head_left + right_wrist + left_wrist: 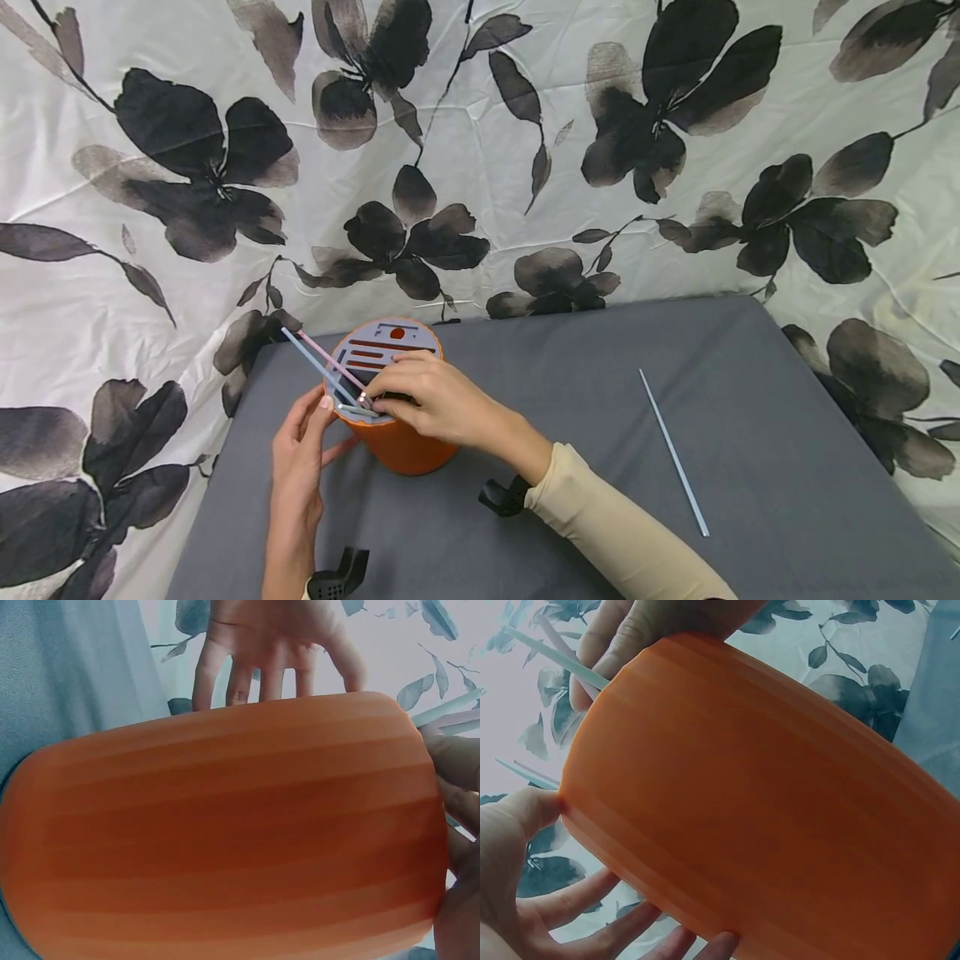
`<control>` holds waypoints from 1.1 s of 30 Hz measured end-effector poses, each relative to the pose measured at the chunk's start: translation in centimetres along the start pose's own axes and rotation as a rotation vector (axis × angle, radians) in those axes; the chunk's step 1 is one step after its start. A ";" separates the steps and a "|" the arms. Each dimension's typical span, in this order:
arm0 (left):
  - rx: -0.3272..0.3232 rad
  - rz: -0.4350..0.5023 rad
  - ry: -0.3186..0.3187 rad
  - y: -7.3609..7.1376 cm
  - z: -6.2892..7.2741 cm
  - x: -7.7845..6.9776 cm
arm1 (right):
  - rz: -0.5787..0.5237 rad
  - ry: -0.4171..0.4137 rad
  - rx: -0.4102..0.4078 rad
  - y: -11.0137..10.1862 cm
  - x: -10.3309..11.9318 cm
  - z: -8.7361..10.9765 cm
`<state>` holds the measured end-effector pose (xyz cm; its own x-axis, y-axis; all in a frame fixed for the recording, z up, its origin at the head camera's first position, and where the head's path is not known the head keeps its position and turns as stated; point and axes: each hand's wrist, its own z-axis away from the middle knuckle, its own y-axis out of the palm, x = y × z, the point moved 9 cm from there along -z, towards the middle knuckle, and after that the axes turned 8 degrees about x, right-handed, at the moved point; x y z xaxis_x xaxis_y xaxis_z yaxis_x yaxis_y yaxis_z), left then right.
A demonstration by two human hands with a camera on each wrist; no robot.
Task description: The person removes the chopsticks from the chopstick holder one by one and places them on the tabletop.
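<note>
An orange utensil holder (411, 450) with a grey slotted top (369, 335) stands on the table. My left hand (296, 458) holds its left side, the thumb at the rim and the fingers spread along the wall. My right hand (435, 396) is over the front of the top, its curled fingertips at the lower ends of a pink chopstick (330, 358) and a light blue chopstick (311, 354); these lean out to the left. In the left wrist view, more thin stick ends (529, 772) show beyond my left thumb. The right fingertips partly hide the opening.
A single light blue chopstick (673, 454) lies on the grey table cover (570, 358), right of my right forearm. White cloth (525, 225) with dark flowers hangs behind the table. Black wrist straps (504, 497) sit on both my wrists.
</note>
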<state>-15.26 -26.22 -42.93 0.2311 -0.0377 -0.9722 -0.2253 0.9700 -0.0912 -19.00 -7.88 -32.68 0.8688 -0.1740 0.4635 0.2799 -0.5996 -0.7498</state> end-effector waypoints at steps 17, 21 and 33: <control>0.000 0.006 -0.011 -0.1 -0.5 -0.2 | -0.280 -0.188 -0.302 -3.8 1.9 -0.1; -0.027 0.000 -0.022 -0.2 -0.5 -0.2 | -0.358 -0.192 -0.391 -5.3 2.4 0.0; -0.030 0.001 -0.030 -0.2 -0.4 -0.2 | -0.640 -0.203 -0.680 -10.0 2.1 1.8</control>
<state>-15.64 -26.52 -42.82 0.2590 -0.0288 -0.9654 -0.2537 0.9624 -0.0968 -19.20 -0.84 -25.11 0.7056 0.4446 0.5518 0.4846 -0.8709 0.0820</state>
